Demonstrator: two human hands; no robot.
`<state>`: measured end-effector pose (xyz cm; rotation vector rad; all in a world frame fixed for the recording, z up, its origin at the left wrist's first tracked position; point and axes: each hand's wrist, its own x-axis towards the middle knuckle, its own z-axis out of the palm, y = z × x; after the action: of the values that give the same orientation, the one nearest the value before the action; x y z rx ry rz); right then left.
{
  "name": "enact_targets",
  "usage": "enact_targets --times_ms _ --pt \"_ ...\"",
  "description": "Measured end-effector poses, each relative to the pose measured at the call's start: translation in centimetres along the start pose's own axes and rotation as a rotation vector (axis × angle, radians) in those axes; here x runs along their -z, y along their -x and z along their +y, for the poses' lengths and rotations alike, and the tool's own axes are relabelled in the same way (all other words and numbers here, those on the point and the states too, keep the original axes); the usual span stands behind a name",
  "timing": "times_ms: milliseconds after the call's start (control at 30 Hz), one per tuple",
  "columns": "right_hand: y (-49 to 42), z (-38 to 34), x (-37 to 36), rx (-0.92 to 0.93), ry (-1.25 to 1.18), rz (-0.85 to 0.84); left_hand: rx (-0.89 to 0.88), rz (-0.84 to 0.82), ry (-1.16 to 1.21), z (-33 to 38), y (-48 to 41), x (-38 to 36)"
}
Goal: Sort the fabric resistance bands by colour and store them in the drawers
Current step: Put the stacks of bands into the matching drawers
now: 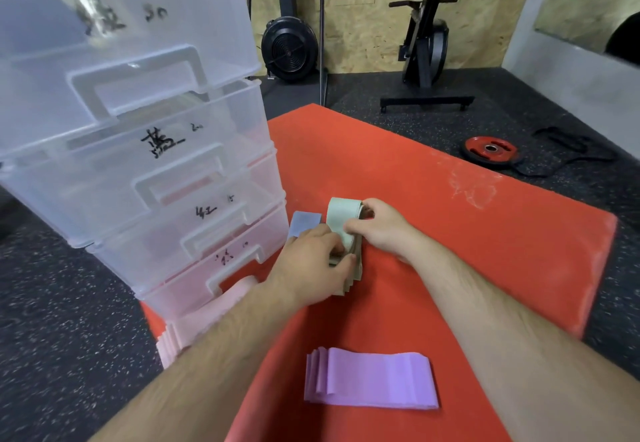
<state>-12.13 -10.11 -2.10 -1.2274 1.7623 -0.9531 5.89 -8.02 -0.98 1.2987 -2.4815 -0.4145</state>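
Observation:
Both hands hold a stack of pale green fabric bands [341, 219] upright on the red mat [433, 199]. My left hand [311, 261] grips the stack's near end. My right hand [374, 225] pinches its top edge. A blue-grey band [304, 223] lies just behind my left hand. A folded purple stack of bands [374, 382] rests on the mat near me. Pink bands [194, 327] lie at the foot of the clear drawer unit [145, 150], partly under my left forearm. The drawers stand pulled out in steps, with handwritten labels.
The drawer unit fills the left side, its drawers overhanging the mat's left edge. Speckled dark rubber floor surrounds the mat. A red weight plate [490, 148] and black straps lie far right. Exercise machines [426, 43] stand against the wooden back wall.

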Motion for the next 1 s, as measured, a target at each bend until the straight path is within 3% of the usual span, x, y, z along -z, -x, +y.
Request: enact_targets --times_ms 167,333,433,600,733,1000 --pt "2.5 -1.6 2.4 0.119 -0.04 0.017 0.147 0.304 0.323 0.8 -1.1 1.3" --pt "6.5 -4.6 4.3 0.261 -0.192 -0.032 0.192 -0.042 0.825 1.5 -0.5 3.8" --pt "9.2 -5.7 5.4 0.327 -0.264 -0.017 0.122 -0.108 0.991 2.5 0.8 5.4" --pt "13.2 -8.1 6.8 0.407 -0.433 0.028 0.051 -0.156 0.975 4.1 3.9 8.2" --pt "15.7 -9.6 6.8 0.452 -0.487 0.002 0.048 -0.067 0.992 5.6 7.1 11.2" --pt "19.4 -14.8 5.1 0.681 -0.158 -0.093 0.033 0.105 0.459 5.6 12.7 22.4"
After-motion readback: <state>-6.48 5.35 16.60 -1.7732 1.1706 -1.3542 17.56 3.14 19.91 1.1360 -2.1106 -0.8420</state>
